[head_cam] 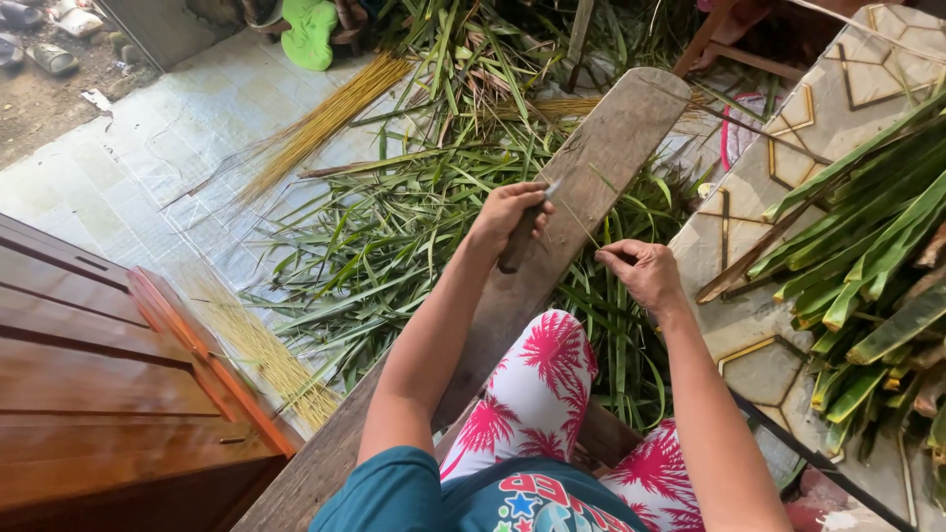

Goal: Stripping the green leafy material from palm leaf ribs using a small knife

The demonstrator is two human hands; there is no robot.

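while the person sits astride the long wooden plank (591, 187), the left hand (507, 212) is clenched around the dark handle of a small knife (525, 232), its short blade poking up past the thumb. the right hand (645, 271) is pinched shut on a thin leaf rib (583, 230), a pale thread that runs from the fingertips up toward the blade, just above the plank's right edge. both hands hover over the middle of the plank, close together but not touching.

to my eye the step is stripping a rib clean, and doing it well seems to ask for the rib kept taut by the right pinch, the blade held at a shallow angle against the wood, and the edge angled away from the thumb, since the strand is thin and could snap or slip.

on the tiled floor (148, 167) off the plank's left edge lies a heap of green leaf strips (394, 236), and two bundles of yellow cleaned ribs (315, 128) sit farther left, one near the top, one by the brown wooden cabinet (89, 374). on the patterned surface (847, 99) to the right rests a stack of whole green leaves (877, 266).

no bowl, basket or other container is in sight; everything lies loose in piles.
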